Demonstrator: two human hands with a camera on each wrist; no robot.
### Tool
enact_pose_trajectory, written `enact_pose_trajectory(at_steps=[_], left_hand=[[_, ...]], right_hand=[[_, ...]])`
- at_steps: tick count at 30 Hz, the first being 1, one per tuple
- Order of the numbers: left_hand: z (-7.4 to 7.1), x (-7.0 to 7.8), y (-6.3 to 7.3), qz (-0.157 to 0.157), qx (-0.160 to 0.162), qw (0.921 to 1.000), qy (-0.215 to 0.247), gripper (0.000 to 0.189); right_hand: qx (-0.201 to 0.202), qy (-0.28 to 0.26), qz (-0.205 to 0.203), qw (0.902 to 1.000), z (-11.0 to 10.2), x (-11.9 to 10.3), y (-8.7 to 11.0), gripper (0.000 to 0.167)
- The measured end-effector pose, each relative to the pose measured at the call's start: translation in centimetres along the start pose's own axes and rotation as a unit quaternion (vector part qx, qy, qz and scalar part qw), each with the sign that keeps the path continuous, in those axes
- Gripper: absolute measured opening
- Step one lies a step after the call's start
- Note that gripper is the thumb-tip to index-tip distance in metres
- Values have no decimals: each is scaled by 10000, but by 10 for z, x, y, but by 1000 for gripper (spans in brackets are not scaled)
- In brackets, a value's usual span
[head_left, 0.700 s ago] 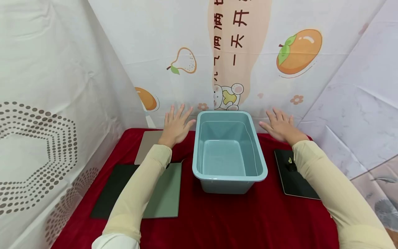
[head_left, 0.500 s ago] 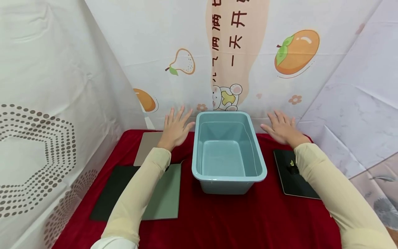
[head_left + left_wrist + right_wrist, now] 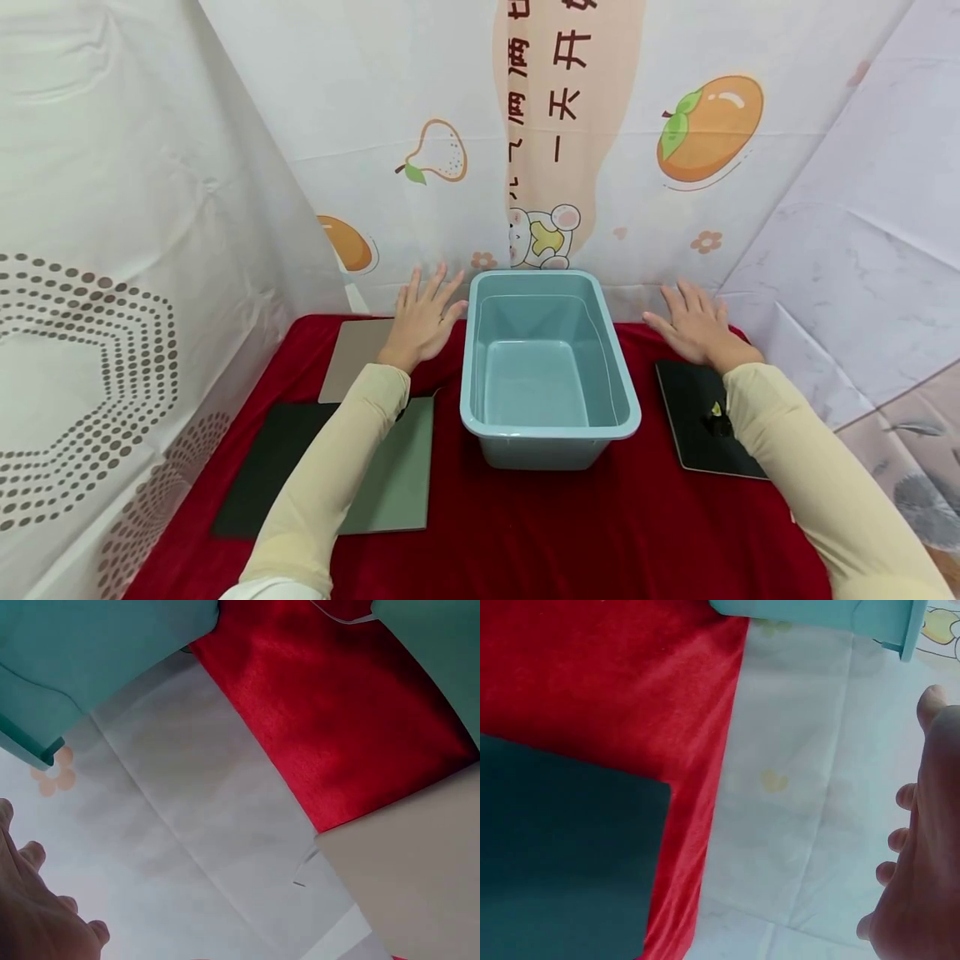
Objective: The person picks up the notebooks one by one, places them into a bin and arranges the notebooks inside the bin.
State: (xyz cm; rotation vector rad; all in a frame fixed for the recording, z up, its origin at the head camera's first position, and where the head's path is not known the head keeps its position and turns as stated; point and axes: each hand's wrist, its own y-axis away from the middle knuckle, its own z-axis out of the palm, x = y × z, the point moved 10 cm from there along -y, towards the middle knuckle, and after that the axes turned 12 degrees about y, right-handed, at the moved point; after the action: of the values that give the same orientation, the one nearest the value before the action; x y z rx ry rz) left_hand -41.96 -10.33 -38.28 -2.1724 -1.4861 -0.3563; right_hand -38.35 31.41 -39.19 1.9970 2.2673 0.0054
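Observation:
A light blue plastic basin [image 3: 536, 379] stands upright on the red cloth in the middle of the head view, with nothing inside. To its left, my left hand [image 3: 422, 323] hovers with fingers spread and straight, the thumb close to the basin's rim. On the other side my right hand [image 3: 696, 325] is held out the same way, farther from the rim. Both hands hold nothing. Each wrist view shows its hand at the frame's edge, the left hand [image 3: 45, 915] at lower left and the right hand [image 3: 934, 847] at right, with part of the basin above.
Left of the basin lie a beige board [image 3: 356, 354], a black board [image 3: 273, 467] and a grey-green board [image 3: 397, 475], partly under the left sleeve. A black tablet-like panel [image 3: 690, 425] with a small dark item [image 3: 717, 421] lies at right. A printed white curtain [image 3: 442, 67] hangs behind the red-covered table [image 3: 555, 542].
My right hand has moved a little to the right and down, away from the basin. My left hand stays almost where it was. The whole head view has shifted slightly.

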Motion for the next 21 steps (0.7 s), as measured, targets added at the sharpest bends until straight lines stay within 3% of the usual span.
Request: enact_pose_trajectory(at_steps=[13, 21], left_hand=[[6, 1, 5, 179, -201, 9996, -20, 65], [7, 2, 7, 335, -116, 9993, 66, 65]], right_hand=[[77, -189, 39, 9998, 22, 15, 18, 93], [46, -298, 126, 9995, 28, 25, 32, 89]])
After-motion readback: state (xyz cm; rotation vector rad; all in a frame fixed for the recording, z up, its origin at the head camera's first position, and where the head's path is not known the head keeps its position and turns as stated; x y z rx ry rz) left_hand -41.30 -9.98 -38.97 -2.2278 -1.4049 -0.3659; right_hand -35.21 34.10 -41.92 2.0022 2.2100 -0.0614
